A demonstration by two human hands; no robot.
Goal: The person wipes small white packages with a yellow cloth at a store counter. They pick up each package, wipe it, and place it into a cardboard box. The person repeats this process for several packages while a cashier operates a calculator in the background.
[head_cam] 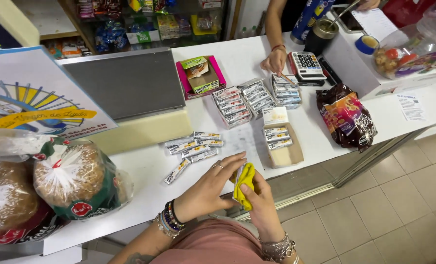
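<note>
Left hand (pixel 209 188): we see it held palm-in over the counter's near edge, fingers stretched out and lightly spread, the fingertips lying against the yellow cloth; a ring shows on one finger and beaded bracelets circle the wrist.
Right hand (pixel 258 194): we watch it come up from below, fingers and thumb pinched shut on the yellow cloth, with metal bracelets at the wrist.
Yellow cloth (pixel 244 187): we find it bunched between our two hands, just above the front edge of the white counter (pixel 149 168), hanging in a small folded wad.
Loose candy bars (pixel 193 146): we spot a scatter of slim white-wrapped bars lying flat on the counter just beyond the left hand, not touching it.
Stacked bars (pixel 254 100): further back, we count several neat piles of the same wrappers side by side.
Brown paper bag (pixel 284 149): it lies flat to the right of the loose bars with a few bars and a small pale box on top.
Pink box (pixel 201 76): open, sitting behind the stacks.
Bread bags (pixel 76 181): two bagged loaves rest at the left end of the counter.
Snack bag (pixel 346 121): dark and crumpled, at the right.
Another person's hand (pixel 275 61): it rests on the far side beside a calculator (pixel 307 65).
</note>
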